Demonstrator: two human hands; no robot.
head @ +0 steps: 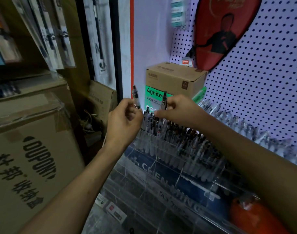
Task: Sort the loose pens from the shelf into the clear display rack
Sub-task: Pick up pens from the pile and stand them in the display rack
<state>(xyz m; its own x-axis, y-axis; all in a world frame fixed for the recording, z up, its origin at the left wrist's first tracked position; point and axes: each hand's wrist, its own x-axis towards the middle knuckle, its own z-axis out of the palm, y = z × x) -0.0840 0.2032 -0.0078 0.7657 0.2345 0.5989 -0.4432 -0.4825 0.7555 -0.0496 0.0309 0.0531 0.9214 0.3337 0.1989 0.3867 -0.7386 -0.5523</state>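
My left hand (124, 119) pinches a clear-barrelled pen (135, 96) that stands nearly upright above the fingers. My right hand (179, 110) pinches a second clear pen with a dark tip (164, 99), also upright. Both hands hover over the far left end of the clear display rack (161, 168), a tiered acrylic stand. Its upper tiers hold several clear pens (183, 137) standing in rows; the lower front compartments look empty. More pens (228, 115) line the shelf behind the rack along the pegboard.
Stacked cardboard boxes (31, 149) crowd the left side. A brown carton (174, 78) on a green Agnite box (152, 97) stands behind the rack. A red paddle case (220, 31) hangs on the pegboard. An orange object (252, 215) lies at lower right.
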